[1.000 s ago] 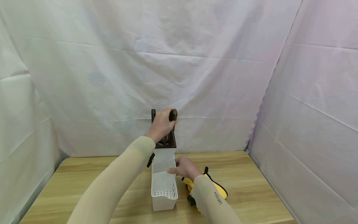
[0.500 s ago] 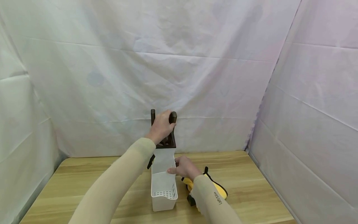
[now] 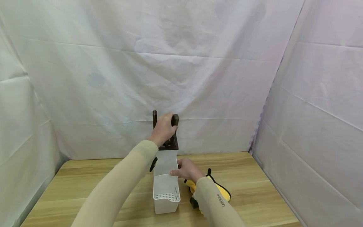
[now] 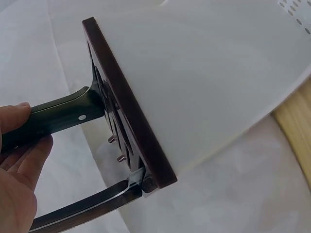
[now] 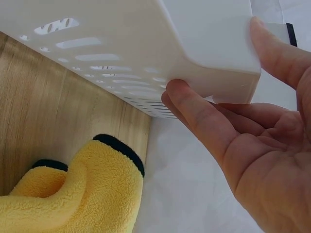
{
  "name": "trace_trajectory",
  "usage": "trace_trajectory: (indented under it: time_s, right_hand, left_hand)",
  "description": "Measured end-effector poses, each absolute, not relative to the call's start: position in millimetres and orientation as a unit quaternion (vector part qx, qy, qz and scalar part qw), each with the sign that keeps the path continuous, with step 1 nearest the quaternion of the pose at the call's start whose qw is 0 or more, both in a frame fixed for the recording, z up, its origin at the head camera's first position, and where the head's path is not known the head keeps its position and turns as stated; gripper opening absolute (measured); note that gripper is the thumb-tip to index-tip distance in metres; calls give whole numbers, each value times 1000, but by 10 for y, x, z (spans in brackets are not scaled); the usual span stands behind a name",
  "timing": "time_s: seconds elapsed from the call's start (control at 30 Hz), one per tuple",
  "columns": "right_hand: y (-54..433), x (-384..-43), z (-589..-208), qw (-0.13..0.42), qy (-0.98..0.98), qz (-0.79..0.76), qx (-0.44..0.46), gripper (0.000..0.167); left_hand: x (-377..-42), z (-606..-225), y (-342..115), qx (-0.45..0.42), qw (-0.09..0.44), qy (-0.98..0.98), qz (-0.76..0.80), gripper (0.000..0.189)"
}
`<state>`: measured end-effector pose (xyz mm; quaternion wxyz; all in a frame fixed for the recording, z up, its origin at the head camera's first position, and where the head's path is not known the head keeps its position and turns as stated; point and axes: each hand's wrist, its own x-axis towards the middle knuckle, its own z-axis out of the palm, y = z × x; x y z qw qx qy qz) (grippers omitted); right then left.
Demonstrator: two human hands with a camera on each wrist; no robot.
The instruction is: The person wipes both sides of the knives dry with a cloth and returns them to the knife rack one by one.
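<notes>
A white knife block (image 3: 165, 167) with a dark brown slotted top (image 4: 129, 104) stands upright on the table, and a low perforated tray section extends at its front. With its fingers round a dark riveted handle, my left hand (image 3: 164, 128) holds a knife (image 4: 65, 114) at the right end of the slots; the blade is hidden inside. A second knife (image 4: 87, 206) sits in the slots at the left. My right hand (image 5: 262, 141) grips the block's right side edge, thumb on the front face and fingers along the slotted side wall.
Beside the right forearm lies a fluffy yellow cloth (image 5: 92, 189) with black trim, partly hidden in the head view. A small black piece (image 3: 153, 164) shows at the block's left. White sheets (image 3: 181, 78) hang behind and along the sides of the wooden table (image 3: 235, 167).
My left hand and the knife handle have sunk slightly toward the block's top. The right hand and the block have stayed where they were.
</notes>
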<state>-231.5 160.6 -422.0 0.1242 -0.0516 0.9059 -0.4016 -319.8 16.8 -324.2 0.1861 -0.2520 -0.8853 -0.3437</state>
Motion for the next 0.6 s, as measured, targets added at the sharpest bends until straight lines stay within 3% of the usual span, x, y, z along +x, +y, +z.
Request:
trace_trajectory:
  time_s: [0.6]
  right_hand:
    - [1583, -2343, -4236, 134, 904, -404, -45, 34]
  left_hand:
    - [-3210, -3270, 118, -254, 187, -888, -335, 28]
